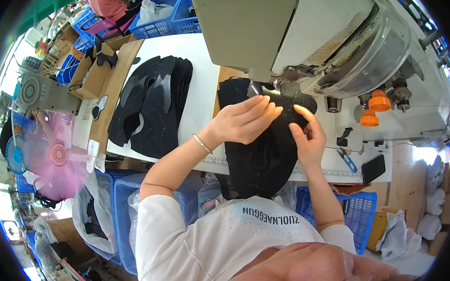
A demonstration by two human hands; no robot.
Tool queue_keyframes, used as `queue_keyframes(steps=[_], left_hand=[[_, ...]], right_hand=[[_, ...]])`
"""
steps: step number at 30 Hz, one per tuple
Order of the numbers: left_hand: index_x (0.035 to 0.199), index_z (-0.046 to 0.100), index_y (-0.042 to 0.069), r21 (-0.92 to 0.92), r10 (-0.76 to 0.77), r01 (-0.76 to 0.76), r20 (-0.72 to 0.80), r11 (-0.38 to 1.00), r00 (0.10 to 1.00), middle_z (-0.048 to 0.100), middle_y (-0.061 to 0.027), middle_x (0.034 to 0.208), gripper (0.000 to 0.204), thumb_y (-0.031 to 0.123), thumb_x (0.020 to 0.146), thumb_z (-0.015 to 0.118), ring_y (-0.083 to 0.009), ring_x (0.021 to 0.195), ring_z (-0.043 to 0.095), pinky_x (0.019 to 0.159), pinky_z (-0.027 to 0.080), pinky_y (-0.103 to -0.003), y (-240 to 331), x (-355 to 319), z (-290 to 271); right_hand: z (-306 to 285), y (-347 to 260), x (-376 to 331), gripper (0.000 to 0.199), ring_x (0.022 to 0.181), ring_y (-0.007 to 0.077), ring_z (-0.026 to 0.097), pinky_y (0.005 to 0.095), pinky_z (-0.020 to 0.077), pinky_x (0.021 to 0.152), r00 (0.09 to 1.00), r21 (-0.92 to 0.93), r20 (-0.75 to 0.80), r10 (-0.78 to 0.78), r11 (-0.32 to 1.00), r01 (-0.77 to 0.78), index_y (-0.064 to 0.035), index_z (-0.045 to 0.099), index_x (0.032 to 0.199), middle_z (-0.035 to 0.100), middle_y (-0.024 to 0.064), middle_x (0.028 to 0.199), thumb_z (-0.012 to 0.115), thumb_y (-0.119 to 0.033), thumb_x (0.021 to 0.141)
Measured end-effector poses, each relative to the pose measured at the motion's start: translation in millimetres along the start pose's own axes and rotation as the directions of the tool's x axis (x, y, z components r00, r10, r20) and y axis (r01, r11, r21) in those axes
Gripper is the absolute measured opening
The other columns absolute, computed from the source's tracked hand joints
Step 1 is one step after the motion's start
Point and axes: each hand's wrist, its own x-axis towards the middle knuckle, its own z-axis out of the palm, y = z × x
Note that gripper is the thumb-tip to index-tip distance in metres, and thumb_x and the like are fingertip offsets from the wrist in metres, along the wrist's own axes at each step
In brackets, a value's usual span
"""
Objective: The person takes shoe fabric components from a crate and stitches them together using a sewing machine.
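Boxes, bags and one dark screen around the sewing station

An open brown cardboard box (pixel 93 75) sits at the far left end of the table, beside the wooden board. A flat black phone (pixel 373 168) with a dark screen lies on the white table at the right, near the blue scissors. Clear plastic bags (pixel 96 215) hang stuffed by the blue crates below left; white filled bags (pixel 432 202) pile at the right edge.

A black mesh fabric piece (pixel 265 147) lies flat under the sewing machine, draping over the table edge.
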Motion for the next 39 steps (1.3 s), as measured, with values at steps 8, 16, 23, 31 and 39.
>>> queue_keyframes(steps=[8, 16, 23, 31, 39], left_hand=[[0.095, 0.075, 0.002, -0.114, 0.014, -0.015, -0.005, 0.993, 1.000, 0.067, -0.0068, 0.098, 0.025, 0.006, 0.071, 0.069, -0.0235, 0.098, 0.069, 0.092, 0.056, -0.034, -11.9, 5.6, -10.3], [0.092, 0.074, 0.000, -0.203, -0.091, 0.086, -0.014, 0.975, 0.996, 0.070, -0.0089, 0.095, 0.024, 0.006, 0.070, 0.068, -0.0259, 0.097, 0.070, 0.088, 0.058, -0.036, -18.0, 4.9, -4.5], [0.098, 0.071, 0.002, -0.314, -0.168, 0.159, 0.001, 0.936, 0.986, 0.071, -0.0086, 0.101, 0.032, 0.005, 0.067, 0.075, -0.0237, 0.093, 0.070, 0.080, 0.058, -0.035, -33.1, 0.7, 6.2], [0.101, 0.070, 0.005, -0.414, -0.336, 0.381, 0.179, 0.827, 0.925, 0.069, -0.0073, 0.102, 0.028, 0.009, 0.073, 0.072, -0.0278, 0.090, 0.067, 0.081, 0.054, -0.038, -42.7, 5.0, 3.0], [0.092, 0.066, -0.005, -0.357, -0.745, 0.926, 0.583, 0.121, 0.322, 0.069, -0.0077, 0.086, 0.018, 0.012, 0.092, 0.059, -0.0150, 0.075, 0.066, 0.067, 0.050, -0.029, -40.7, -5.0, 43.4]], right_hand=[[12.0, -7.5, -20.9, 0.037, 0.065, 0.0055, 0.038, 0.0204, 0.0336, 0.058, 0.998, 0.041, 0.047, -0.031, 0.999, 0.029, -0.0070, 0.066, 0.122, 0.062, -0.0034, 0.091, 0.073, -0.013, 0.086], [22.0, -17.5, -22.4, 0.029, 0.064, 0.0042, 0.034, 0.0208, 0.0299, 0.057, 1.000, 0.108, 0.008, -0.010, 0.994, 0.009, -0.0063, 0.068, 0.116, 0.052, -0.0056, 0.078, 0.070, -0.008, 0.088], [29.5, -19.7, -9.6, 0.023, 0.063, 0.0039, 0.034, 0.0216, 0.0289, 0.056, 0.999, 0.112, -0.015, -0.037, 0.993, 0.039, -0.0056, 0.069, 0.113, 0.051, -0.0059, 0.075, 0.068, -0.006, 0.090], [32.2, -19.7, 20.2, 0.022, 0.063, 0.0029, 0.040, 0.0202, 0.0342, 0.057, 0.998, 0.086, -0.035, -0.061, 0.994, 0.064, -0.0042, 0.069, 0.112, 0.059, -0.0049, 0.078, 0.067, -0.006, 0.090], [24.0, -18.2, 27.6, 0.022, 0.075, 0.0045, 0.058, 0.0205, 0.0459, 0.069, 0.998, 0.032, -0.022, -0.056, 0.998, 0.057, -0.0032, 0.071, 0.112, 0.071, 0.0022, 0.091, 0.068, -0.007, 0.090]])
